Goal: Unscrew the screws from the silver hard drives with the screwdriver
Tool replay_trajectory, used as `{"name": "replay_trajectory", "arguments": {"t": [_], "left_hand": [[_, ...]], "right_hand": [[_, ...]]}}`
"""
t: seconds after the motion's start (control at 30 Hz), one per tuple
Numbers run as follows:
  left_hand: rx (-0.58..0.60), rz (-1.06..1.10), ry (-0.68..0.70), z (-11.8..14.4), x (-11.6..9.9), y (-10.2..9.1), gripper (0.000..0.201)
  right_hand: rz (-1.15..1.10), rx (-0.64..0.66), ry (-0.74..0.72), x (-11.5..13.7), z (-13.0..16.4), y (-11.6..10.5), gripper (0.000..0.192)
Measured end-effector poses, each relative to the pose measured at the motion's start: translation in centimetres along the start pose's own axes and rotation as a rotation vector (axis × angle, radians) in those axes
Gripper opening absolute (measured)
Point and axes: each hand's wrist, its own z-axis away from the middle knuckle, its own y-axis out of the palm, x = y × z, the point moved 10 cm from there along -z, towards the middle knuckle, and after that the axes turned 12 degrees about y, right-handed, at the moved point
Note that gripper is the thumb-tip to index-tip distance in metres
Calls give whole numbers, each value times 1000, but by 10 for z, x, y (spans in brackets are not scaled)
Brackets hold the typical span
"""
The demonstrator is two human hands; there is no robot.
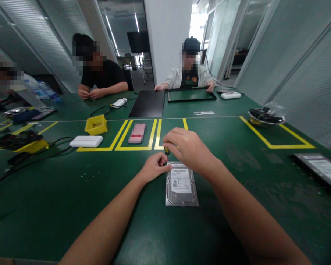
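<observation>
Green table (57, 206), yellow floor-tape lines (264, 140), glass-walled office, hard drive (181, 184)

One hard drive (181, 183), one yellow bin (96, 124), two white boxes (86, 141) (230, 95) and three seated people (190, 71) are seen.

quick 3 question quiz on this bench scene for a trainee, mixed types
1. True or false: the silver metal hard drive with the white label lies flat on the green table.
2. Multiple choice: the right hand grips (A) a small yellow-and-black tool, (B) a white box, (C) a cable.
3. Fill in: the left hand has its fingertips at the drive's far ____ corner.

Key
1. True.
2. A; most of the tool is hidden in the fist.
3. Left.
</observation>
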Motion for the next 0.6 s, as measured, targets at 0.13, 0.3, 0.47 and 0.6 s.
{"name": "replay_trajectory", "arguments": {"t": [0.13,0.3,0.47,0.6], "left_hand": [[-3,0,-1,0,-1,0,33],[0,-18,-3,0,-4,-1,34],[-4,-14,-11,1,-4,-2,34],[-4,-13,-6,0,-5,-2,33]], "right_hand": [[-23,-21,-3,-2,-1,-1,18],[-17,-27,19,-5,-3,-1,17],[15,-13,26,-5,-2,2,20],[3,-11,-17,-1,1,2,23]]}}
